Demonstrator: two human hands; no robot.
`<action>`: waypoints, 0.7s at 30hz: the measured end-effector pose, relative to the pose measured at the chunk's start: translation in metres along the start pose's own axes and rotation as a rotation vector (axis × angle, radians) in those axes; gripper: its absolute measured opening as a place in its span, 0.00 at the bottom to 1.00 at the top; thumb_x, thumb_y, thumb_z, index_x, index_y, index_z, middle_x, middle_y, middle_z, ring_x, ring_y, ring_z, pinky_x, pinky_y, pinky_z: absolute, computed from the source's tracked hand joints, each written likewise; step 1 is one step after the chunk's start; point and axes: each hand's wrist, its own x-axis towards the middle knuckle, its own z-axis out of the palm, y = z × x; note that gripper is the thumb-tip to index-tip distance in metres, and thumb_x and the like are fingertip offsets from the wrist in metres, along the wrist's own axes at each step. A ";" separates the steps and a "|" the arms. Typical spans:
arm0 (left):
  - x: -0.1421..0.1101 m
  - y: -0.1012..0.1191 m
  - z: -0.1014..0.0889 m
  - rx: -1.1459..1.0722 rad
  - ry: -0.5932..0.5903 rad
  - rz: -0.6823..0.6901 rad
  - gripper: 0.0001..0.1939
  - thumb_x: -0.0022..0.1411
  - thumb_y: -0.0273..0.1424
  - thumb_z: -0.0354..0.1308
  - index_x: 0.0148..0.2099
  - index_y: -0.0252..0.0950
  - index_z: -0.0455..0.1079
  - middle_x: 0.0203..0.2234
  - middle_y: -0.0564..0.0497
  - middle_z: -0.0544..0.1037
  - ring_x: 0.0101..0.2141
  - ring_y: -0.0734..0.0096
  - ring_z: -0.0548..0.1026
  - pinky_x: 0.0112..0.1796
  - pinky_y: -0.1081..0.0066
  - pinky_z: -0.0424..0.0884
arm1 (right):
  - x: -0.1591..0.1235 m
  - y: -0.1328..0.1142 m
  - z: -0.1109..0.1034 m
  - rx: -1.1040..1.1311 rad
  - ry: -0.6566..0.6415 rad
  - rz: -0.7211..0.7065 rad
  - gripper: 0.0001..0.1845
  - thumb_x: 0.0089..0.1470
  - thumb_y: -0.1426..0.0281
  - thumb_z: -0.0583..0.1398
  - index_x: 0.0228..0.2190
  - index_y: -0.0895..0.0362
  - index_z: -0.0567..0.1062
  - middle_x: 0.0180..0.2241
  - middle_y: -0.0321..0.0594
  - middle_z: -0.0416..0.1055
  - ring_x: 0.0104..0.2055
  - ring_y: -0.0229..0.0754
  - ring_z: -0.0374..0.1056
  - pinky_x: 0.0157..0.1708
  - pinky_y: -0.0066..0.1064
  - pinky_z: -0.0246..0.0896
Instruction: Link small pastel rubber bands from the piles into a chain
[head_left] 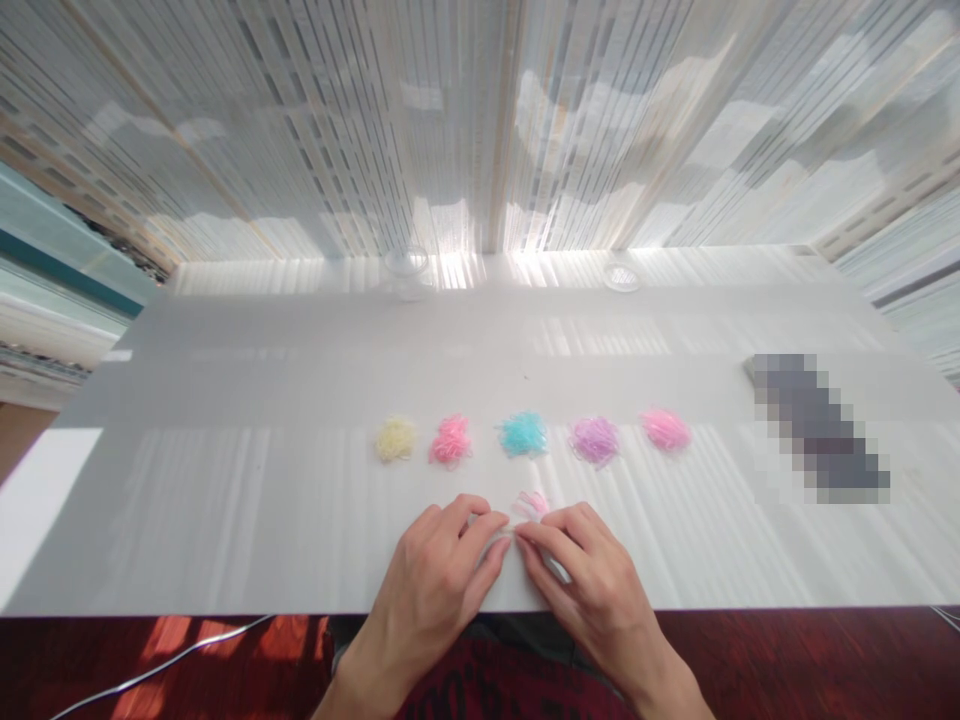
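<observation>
Close to the table's near edge, my left hand (442, 560) and my right hand (589, 570) meet with their fingertips pinched. Between them shows a thin pale yellow band (511, 527), largely hidden by the fingers. Just beyond the fingertips lies a small mixed pile of pink and pale bands (532, 504). Farther out, small piles of thin bands form a row: yellow (394, 440), coral pink (451, 441), turquoise (523, 434), purple (595, 441) and bright pink (666, 430).
The white table (225, 400) carries a clear round container (406, 262) and a clear round lid-like piece (622, 278) at the back. A dark pixelated object (821, 430) lies at the right. Sheer striped curtains (465, 120) hang behind. A white cable (165, 665) runs below at left.
</observation>
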 end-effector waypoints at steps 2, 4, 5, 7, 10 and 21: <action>0.001 0.000 0.001 0.010 -0.001 0.013 0.08 0.76 0.26 0.51 0.47 0.38 0.71 0.37 0.50 0.78 0.31 0.66 0.73 0.34 0.66 0.68 | -0.001 0.001 0.000 0.020 -0.005 0.006 0.09 0.67 0.76 0.59 0.46 0.54 0.76 0.35 0.40 0.73 0.36 0.42 0.70 0.36 0.35 0.71; 0.002 0.000 0.002 0.025 0.001 0.020 0.09 0.76 0.26 0.50 0.44 0.38 0.71 0.36 0.51 0.78 0.29 0.67 0.72 0.33 0.67 0.67 | -0.002 0.001 0.001 0.048 0.004 0.018 0.09 0.67 0.76 0.59 0.47 0.54 0.76 0.35 0.40 0.73 0.37 0.42 0.70 0.37 0.35 0.71; 0.002 0.000 0.003 0.036 0.003 0.025 0.10 0.77 0.26 0.49 0.44 0.38 0.71 0.35 0.51 0.78 0.28 0.67 0.72 0.32 0.66 0.67 | -0.002 0.001 0.001 0.060 0.017 0.022 0.10 0.67 0.75 0.60 0.48 0.54 0.75 0.36 0.40 0.73 0.37 0.42 0.70 0.37 0.34 0.72; 0.002 0.000 0.003 0.050 0.011 0.033 0.11 0.77 0.26 0.48 0.43 0.38 0.71 0.34 0.51 0.77 0.28 0.67 0.71 0.32 0.66 0.67 | -0.003 0.001 0.001 0.073 0.050 0.029 0.10 0.66 0.75 0.60 0.48 0.55 0.75 0.36 0.41 0.73 0.37 0.42 0.71 0.37 0.34 0.72; 0.000 0.001 0.002 0.022 0.038 0.035 0.11 0.77 0.25 0.47 0.43 0.37 0.69 0.35 0.50 0.78 0.29 0.68 0.73 0.33 0.67 0.69 | -0.003 0.001 0.000 0.084 0.070 0.031 0.11 0.66 0.75 0.60 0.49 0.55 0.76 0.35 0.41 0.74 0.37 0.42 0.72 0.37 0.34 0.73; -0.004 0.006 -0.002 -0.335 0.106 -0.063 0.05 0.73 0.24 0.56 0.45 0.38 0.72 0.33 0.53 0.80 0.25 0.76 0.71 0.30 0.75 0.71 | 0.007 -0.004 -0.007 0.228 0.147 -0.011 0.10 0.64 0.77 0.60 0.45 0.52 0.76 0.34 0.39 0.76 0.35 0.40 0.75 0.35 0.29 0.74</action>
